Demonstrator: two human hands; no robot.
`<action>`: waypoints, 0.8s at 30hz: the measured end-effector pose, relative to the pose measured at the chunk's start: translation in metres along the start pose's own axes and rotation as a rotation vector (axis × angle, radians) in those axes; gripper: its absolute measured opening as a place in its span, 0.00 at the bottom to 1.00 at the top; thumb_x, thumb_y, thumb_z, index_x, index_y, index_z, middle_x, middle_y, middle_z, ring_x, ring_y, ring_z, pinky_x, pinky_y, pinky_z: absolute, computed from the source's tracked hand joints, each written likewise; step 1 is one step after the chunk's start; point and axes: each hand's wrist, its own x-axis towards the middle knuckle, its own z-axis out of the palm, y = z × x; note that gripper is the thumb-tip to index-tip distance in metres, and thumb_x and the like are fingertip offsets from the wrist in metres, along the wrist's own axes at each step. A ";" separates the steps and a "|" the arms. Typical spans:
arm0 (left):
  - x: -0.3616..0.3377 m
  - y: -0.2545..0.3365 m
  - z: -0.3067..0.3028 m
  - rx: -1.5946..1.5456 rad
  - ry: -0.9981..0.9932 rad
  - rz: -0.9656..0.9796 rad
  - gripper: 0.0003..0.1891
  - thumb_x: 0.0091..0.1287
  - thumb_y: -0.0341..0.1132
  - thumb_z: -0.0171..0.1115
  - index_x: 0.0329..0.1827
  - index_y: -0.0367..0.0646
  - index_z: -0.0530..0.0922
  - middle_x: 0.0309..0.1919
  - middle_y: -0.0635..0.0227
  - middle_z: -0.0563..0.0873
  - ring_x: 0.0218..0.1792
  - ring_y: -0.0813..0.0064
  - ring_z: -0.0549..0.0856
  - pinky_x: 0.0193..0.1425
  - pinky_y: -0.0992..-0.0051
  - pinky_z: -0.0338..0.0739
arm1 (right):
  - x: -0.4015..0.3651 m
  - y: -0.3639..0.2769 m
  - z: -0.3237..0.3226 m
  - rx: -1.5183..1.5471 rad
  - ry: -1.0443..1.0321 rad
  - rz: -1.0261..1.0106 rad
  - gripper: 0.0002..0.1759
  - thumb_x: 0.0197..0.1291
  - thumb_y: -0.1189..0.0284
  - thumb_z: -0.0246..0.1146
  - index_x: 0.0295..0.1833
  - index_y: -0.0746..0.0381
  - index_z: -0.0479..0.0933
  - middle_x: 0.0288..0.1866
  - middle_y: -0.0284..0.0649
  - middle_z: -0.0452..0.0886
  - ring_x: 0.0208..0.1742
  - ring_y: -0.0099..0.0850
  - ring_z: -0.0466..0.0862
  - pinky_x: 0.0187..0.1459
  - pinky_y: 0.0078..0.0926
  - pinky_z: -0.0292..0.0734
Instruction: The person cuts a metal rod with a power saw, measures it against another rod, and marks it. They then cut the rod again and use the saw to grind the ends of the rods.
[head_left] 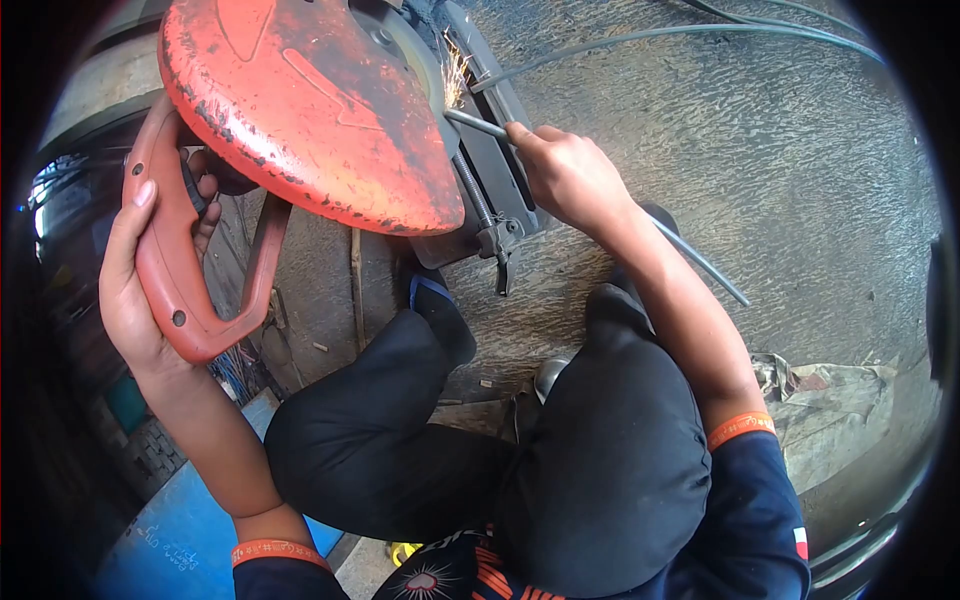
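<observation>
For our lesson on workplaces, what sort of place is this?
Probably a metal workshop: a red-guarded cut-off saw throws sparks, a metal rod meets its disc, and the floor looks worn and stained.
</observation>
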 end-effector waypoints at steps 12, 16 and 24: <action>0.000 -0.002 0.007 0.040 0.002 0.044 0.30 0.68 0.42 0.56 0.68 0.30 0.66 0.54 0.58 0.80 0.49 0.73 0.80 0.55 0.71 0.73 | 0.000 -0.004 -0.002 -0.277 0.066 -0.115 0.26 0.53 0.80 0.56 0.60 0.59 0.77 0.31 0.43 0.78 0.31 0.41 0.83 0.32 0.39 0.80; 0.003 -0.001 -0.003 0.034 -0.002 0.013 0.29 0.68 0.41 0.56 0.67 0.30 0.66 0.52 0.58 0.81 0.46 0.73 0.80 0.52 0.73 0.74 | 0.007 -0.011 -0.014 -0.472 0.032 0.003 0.23 0.61 0.78 0.53 0.60 0.52 0.78 0.29 0.40 0.77 0.30 0.35 0.83 0.31 0.35 0.80; 0.000 0.000 -0.002 0.010 -0.026 -0.016 0.28 0.68 0.38 0.58 0.67 0.30 0.67 0.52 0.55 0.81 0.46 0.72 0.82 0.48 0.76 0.74 | 0.055 0.020 -0.050 -0.498 0.077 -0.134 0.19 0.63 0.73 0.53 0.54 0.43 0.82 0.34 0.37 0.82 0.40 0.36 0.85 0.41 0.43 0.70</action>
